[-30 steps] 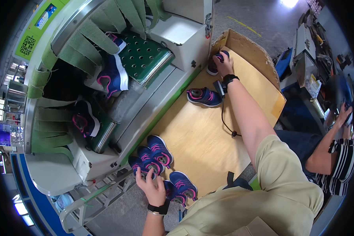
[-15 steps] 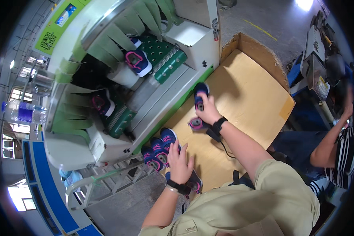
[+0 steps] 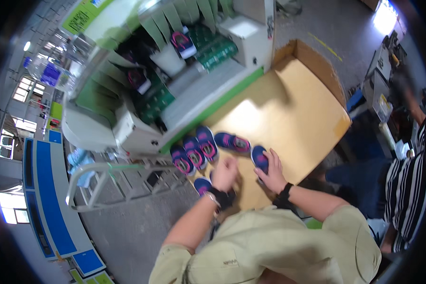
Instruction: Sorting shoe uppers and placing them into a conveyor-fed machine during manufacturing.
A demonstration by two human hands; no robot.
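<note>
My right hand [image 3: 272, 174] grips a navy child's sneaker [image 3: 259, 157] at the middle of the tan board, its fingers along the shoe's right side. My left hand [image 3: 226, 174] is blurred, with its fingers seemingly curled. It hovers over or touches the board in front of the shoe row; what it holds, if anything, is hidden. A navy and pink sneaker [image 3: 232, 142] lies sideways between the row and my right hand. Three similar sneakers [image 3: 193, 152] stand side by side at the board's left end. Another sneaker [image 3: 202, 185] shows partly beside my left wrist.
Ahead stands a machine with green strip curtains [image 3: 171, 21] and a green conveyor [image 3: 216, 47] carrying sneakers [image 3: 183, 43]. A cardboard wall [image 3: 317, 68] borders the board's far right. A metal rack [image 3: 106, 184] stands at left. A person in a striped shirt [image 3: 404, 189] is at right.
My right hand has come nearer with a sneaker. My left hand has gone from spread fingers to a curled, blurred shape. A sneaker now lies sideways beside the row. The view has shifted.
</note>
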